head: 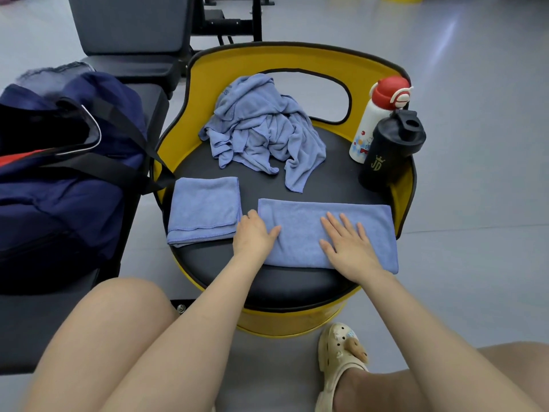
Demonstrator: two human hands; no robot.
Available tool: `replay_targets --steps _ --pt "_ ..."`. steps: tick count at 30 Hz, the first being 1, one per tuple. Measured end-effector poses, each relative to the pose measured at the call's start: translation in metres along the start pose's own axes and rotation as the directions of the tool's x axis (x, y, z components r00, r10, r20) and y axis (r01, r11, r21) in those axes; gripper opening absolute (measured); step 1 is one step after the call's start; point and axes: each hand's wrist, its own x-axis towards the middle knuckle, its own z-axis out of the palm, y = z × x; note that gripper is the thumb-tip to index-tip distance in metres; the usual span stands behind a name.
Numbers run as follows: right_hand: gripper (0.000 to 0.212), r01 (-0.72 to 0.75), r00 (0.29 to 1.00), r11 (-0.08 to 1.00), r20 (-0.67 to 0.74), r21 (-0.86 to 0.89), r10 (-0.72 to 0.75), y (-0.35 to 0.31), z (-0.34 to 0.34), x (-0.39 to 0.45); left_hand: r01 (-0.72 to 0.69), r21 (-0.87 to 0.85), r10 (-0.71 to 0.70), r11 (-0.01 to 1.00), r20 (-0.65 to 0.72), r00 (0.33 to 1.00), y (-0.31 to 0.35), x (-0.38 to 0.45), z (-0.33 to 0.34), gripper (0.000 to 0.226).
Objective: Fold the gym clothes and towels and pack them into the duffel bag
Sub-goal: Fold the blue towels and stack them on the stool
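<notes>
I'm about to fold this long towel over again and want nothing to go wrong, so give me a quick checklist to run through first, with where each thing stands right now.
1. Long towel lies flat on the black seat: ok.
2. Right hand is flat on the towel with straight fingers: ok.
3. Left hand is at the towel's left end, ready to lift it: ok, though its fingertips are partly hidden.
4. Folded towel sits apart from the long one: ok.
5. Crumpled towel is clear of the fold area: ok.
6. Duffel bag is open for packing: ok; how much room is left inside, cannot tell.
</notes>
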Motion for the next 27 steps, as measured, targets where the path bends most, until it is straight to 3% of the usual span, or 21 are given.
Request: replay_targets --steps 5,8,11,13,16,27 --pt "0.059 -0.057 0.997 0.997 -0.049 0.054 0.060 -0.001 0.002 0.002 0.153 -0.179 -0.129 0.972 0.137 0.982 0.005 0.006 -0.002 0.050" --pt "0.059 -0.085 0.995 0.996 -0.054 0.019 0.086 -0.002 0.008 0.002 0.190 -0.362 -0.133 0.913 0.177 0.975 0.007 0.010 -0.006 0.029" --pt "0.060 -0.103 0.993 0.995 -0.060 0.019 0.104 -0.008 0.008 0.004 0.171 -0.473 -0.132 0.864 0.115 0.985 0.004 0.009 -0.012 0.031" --pt "0.060 -0.094 0.994 0.995 -0.052 0.019 0.095 -0.015 0.008 0.005 0.126 -0.530 -0.120 0.839 0.045 0.992 0.004 0.008 -0.018 0.018" --pt "0.060 -0.082 0.995 0.997 -0.053 0.013 0.083 -0.027 0.010 0.007 0.075 -0.574 -0.113 0.815 -0.030 0.993 0.006 0.005 -0.029 0.024" --pt "0.061 -0.026 0.998 1.000 -0.050 0.011 0.026 -0.076 0.016 0.024 -0.082 -0.602 -0.046 0.794 -0.193 0.980 0.001 -0.004 -0.053 0.021"
